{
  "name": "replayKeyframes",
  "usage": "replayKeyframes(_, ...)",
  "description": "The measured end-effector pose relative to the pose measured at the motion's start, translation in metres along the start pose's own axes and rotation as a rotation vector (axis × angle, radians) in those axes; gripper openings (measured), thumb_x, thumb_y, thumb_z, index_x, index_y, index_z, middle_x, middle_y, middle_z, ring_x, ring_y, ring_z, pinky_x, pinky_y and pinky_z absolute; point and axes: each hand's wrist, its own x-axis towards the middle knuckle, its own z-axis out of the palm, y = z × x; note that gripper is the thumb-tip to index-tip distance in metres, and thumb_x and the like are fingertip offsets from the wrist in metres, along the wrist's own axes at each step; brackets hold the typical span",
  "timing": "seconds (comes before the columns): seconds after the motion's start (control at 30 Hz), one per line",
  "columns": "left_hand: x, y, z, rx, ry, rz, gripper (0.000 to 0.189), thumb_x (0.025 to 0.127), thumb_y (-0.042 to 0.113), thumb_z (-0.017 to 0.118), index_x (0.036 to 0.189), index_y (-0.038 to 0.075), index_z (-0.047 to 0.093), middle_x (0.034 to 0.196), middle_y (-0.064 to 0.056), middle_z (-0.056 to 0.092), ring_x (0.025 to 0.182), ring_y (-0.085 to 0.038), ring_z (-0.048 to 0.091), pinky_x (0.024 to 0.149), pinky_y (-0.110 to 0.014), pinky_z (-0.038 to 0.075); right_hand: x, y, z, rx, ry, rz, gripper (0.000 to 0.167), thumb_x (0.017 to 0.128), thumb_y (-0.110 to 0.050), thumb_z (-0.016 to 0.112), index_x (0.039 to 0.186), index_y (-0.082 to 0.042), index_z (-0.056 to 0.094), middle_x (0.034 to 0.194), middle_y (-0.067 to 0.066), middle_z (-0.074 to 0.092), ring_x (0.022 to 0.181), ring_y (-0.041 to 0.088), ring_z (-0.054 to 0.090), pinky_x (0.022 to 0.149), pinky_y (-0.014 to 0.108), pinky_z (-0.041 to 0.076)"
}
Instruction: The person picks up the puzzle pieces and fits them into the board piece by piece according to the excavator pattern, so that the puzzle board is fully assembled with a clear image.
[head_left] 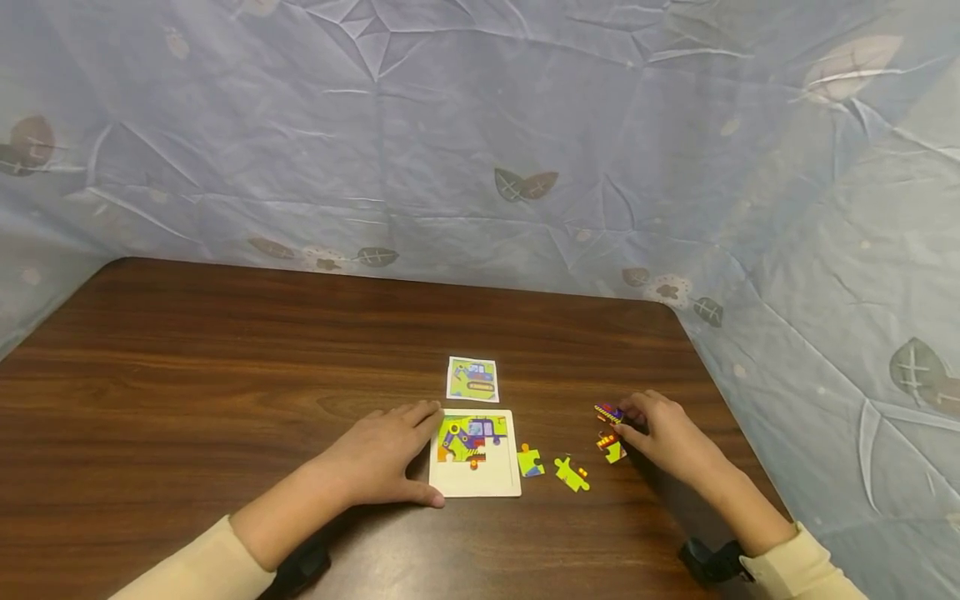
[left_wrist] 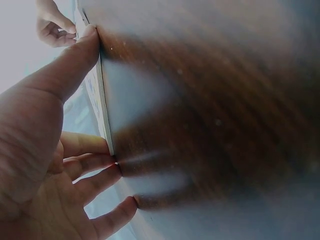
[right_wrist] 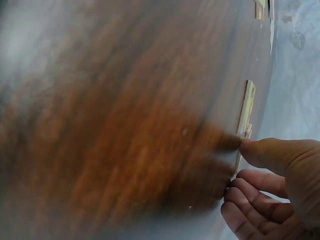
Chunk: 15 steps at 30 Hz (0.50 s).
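Note:
My left hand (head_left: 382,454) rests along the left edge of a white square puzzle tray (head_left: 472,485), thumb at the near corner and fingers spread toward the far one. Several joined pieces in the tray's far part show a purple excavator (head_left: 477,431); its near part is bare. To the right, my right hand (head_left: 667,435) pinches a purple, red and striped puzzle piece (head_left: 606,413) between thumb and fingers, low at the table. Just below that lies a red and green piece (head_left: 615,451). Two green pieces, one with blue (head_left: 529,461) and one with an orange spot (head_left: 572,474), lie nearer the tray.
A small picture card (head_left: 472,380) of the excavator lies just beyond the tray. The brown wooden table (head_left: 225,358) runs back to a grey-blue leaf-patterned cloth (head_left: 450,150), which also hangs along the right side.

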Motion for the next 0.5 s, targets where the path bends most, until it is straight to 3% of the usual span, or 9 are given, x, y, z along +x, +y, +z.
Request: replayKeyframes(0.5,0.0003,0.0003,0.0004,-0.001,-0.002,-0.006,0.108,0.081,0.066,0.081,0.158,0.001,0.043,0.167,-0.019,0.041,0.154,-0.042,0.041,0.119,-0.069,0.038,0.0019,0.0013,0.0023,-0.017,0.005,-0.006,0.016,0.092,-0.008,0.075,0.103,0.002,0.070,0.097,0.010,0.067,0.088,0.018,0.065,0.076,0.038,0.058)
